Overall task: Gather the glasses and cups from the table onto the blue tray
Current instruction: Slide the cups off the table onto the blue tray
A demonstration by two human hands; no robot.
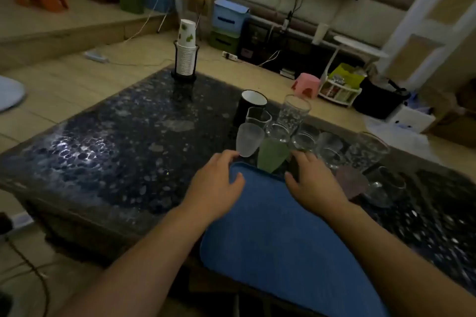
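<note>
Blue plastic fills the lower centre of the frame: the blue tray (278, 239) lies bare on the dark pebble-patterned worktop (116, 152), its far rim touching the nearest cups. It looks light and stiff, and its textured face should keep bases from sliding.

At that far rim the left hand (216, 185) rests with relaxed fingers, thumb over the edge, fingertips just beside the base of the frosted cup (248, 139); its grip is released and holds nothing. The right hand (313, 183) curls its fingers and thumb round a small dark cup (295, 166), so its grip is grasping that.

Between the hands stands a green cup (273, 154), probably light plastic, safe to take round the middle. Right of it sit a dull purple cup (351, 183) and a low clear glass (386, 186).

Further up the frame the clear glasses (305, 140) crowd rim to rim. They are likely heavier, smooth and breakable, so each is best taken low on the wall and lifted straight up without knocking a neighbour. Behind them stand a tall patterned glass (293, 112) and a black mug (251, 105) with a white inside.

Farthest, at upper centre, a stack of paper cups (186, 54) sits in a black holder.
</note>
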